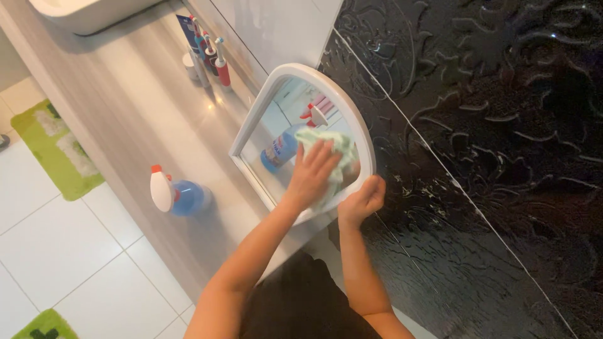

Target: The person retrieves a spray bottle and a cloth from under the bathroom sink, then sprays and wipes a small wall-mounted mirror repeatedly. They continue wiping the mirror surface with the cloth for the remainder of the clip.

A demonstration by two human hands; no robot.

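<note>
At lower left, the blue spray bottle point(178, 196) stood set aside. Mid-frame, your left hand point(312, 174) pressed a green cloth point(333, 150) flat-fingered on the mirror point(276, 113); wiping looked unfinished. Your right hand point(362, 201) gripped its rim.
</note>
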